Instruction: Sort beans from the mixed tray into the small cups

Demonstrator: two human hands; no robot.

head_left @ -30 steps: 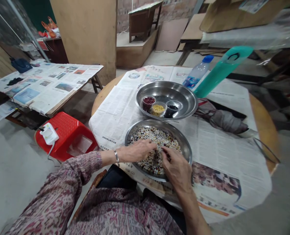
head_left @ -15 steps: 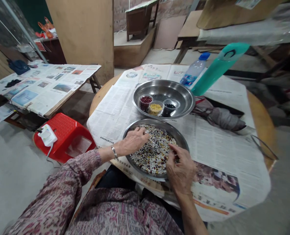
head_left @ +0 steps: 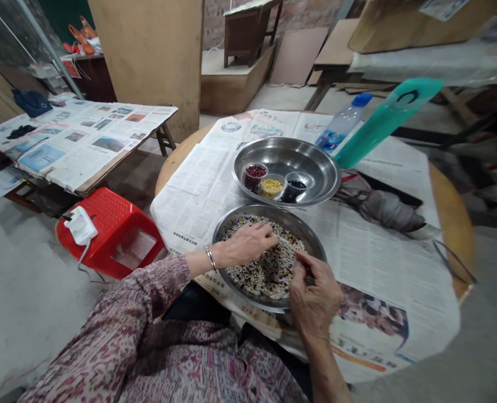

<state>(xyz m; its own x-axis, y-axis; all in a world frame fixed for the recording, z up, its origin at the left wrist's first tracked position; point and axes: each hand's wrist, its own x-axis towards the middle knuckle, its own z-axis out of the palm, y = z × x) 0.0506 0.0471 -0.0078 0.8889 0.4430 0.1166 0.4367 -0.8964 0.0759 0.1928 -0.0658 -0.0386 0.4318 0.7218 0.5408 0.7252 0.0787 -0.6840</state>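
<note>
The left hand (head_left: pixel 248 245), fingers bunched, is over the mixed grains (head_left: pixel 269 282) in the near bowl (head_left: pixel 227 215); the right hand (head_left: pixel 315 294) curls at its rim, perhaps pinching something. Sorting looks unfinished: three cups (head_left: pixel 271 193) hold separated beans, yet the grains remain mixed.
</note>
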